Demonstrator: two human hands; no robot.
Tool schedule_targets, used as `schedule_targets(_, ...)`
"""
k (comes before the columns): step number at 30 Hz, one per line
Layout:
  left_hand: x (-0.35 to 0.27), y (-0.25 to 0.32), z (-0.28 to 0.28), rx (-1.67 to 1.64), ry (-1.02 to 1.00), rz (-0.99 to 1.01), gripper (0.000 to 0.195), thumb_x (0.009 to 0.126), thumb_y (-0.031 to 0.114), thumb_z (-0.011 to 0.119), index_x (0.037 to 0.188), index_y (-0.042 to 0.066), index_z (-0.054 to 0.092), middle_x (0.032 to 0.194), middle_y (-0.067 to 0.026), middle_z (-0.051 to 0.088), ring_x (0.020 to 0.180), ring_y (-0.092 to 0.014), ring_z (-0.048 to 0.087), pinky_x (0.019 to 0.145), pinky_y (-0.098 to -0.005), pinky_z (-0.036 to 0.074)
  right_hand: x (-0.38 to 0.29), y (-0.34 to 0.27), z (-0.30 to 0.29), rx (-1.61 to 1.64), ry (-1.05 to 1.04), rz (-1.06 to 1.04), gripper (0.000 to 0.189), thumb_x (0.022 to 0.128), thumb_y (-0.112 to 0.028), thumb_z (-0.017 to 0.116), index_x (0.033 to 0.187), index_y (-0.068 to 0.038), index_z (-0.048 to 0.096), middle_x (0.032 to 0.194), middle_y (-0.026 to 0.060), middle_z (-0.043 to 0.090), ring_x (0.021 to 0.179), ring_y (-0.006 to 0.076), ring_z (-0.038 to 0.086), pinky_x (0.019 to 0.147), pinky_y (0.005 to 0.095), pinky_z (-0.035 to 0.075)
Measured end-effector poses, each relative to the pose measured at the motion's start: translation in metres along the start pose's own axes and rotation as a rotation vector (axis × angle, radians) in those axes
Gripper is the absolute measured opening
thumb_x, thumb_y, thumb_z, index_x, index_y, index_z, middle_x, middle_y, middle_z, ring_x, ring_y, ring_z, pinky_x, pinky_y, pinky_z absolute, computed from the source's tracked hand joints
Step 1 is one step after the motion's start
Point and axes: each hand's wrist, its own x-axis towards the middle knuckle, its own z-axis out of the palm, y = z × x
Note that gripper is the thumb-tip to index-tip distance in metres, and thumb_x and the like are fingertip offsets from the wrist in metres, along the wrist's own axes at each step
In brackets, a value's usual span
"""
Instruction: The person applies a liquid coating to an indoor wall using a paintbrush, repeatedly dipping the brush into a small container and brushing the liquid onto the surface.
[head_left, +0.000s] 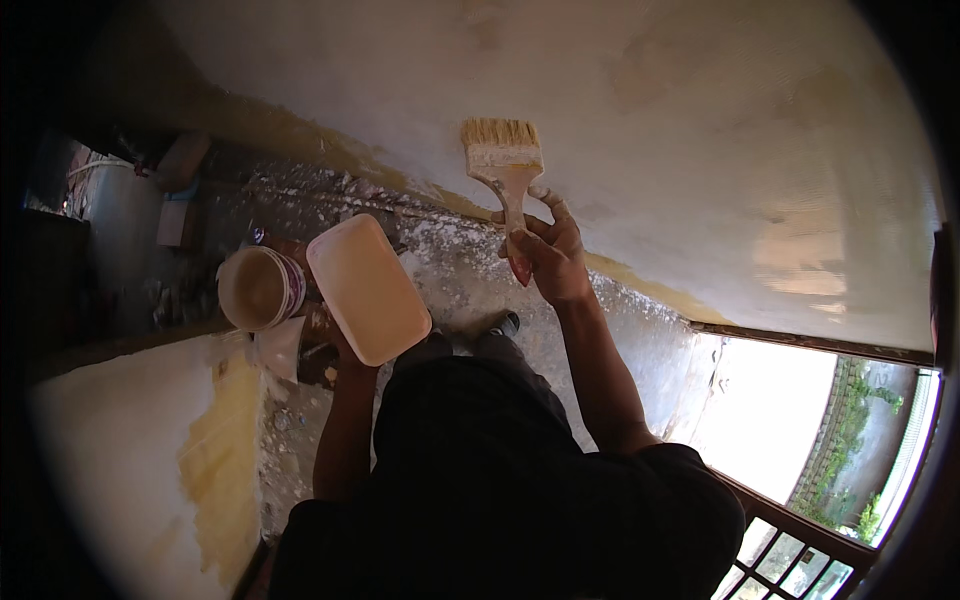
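Note:
My right hand (553, 251) grips the handle of a wide flat paintbrush (510, 161), its pale bristles pointing up toward the wall. The handle is smeared with whitish paint and ends in a red tip. A pale rectangular plastic tray (369, 289) with rounded corners is held out by my left hand (355, 358), which is mostly hidden beneath it. Ahead of the brush rises a wall (660, 180) with a wet-looking whitish coat and duller patches. A yellowish strip (450, 199) shows along its base. I cannot tell whether the bristles touch the wall.
A round plastic bucket (259, 289) stands left of the tray, near a whitish container (279, 349). White spatters cover the floor (465, 281) around my feet. At lower left is a partly coated wall (150, 442); a bright doorway (765, 405) opens at right beside a barred frame (787, 559).

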Motion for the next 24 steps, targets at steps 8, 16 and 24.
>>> schedule_targets(8, -0.020, 0.022, 0.006, 0.714, -0.176, 0.256, 0.063, 0.103, 0.053, 0.034, 0.152, 0.014, 0.027, 0.150, -0.0103, 0.040, 0.133, -0.028, 0.046, 0.108, -0.0474, 0.043, 0.095, 0.014, -0.004, -0.034, 0.109, 0.009, 0.044, 0.094, -0.005, 0.059, 0.133, 0.002, 0.040, 0.115, 0.0159, 0.060, 0.096, 0.0276, 0.065, 0.081, 0.0389, 0.057)
schedule_targets(16, -0.060, 0.025, 0.027, -0.128, -0.282, -0.028, 0.075, 0.096, 0.061, 0.043, 0.151, 0.011, 0.031, 0.150, -0.0137, 0.040, 0.134, -0.035, 0.045, 0.112, -0.0593, 0.031, 0.172, 0.045, 0.015, 0.003, 0.179, -0.136, 0.023, 0.100, -0.013, 0.052, 0.112, 0.005, 0.045, 0.105, 0.0180, 0.060, 0.096, 0.0303, 0.067, 0.077, 0.0415, 0.058)
schedule_targets(24, -0.093, 0.002, -0.004, -0.356, 0.218, -0.082, 0.067, 0.097, 0.053, 0.047, 0.149, 0.013, 0.035, 0.148, -0.0125, 0.042, 0.132, -0.038, 0.045, 0.111, -0.0618, 0.032, 0.230, 0.231, -0.093, -0.176, 0.150, 0.015, 0.020, 0.103, -0.016, 0.047, 0.106, 0.004, 0.050, 0.087, 0.0171, 0.063, 0.084, 0.0289, 0.066, 0.071, 0.0429, 0.057)
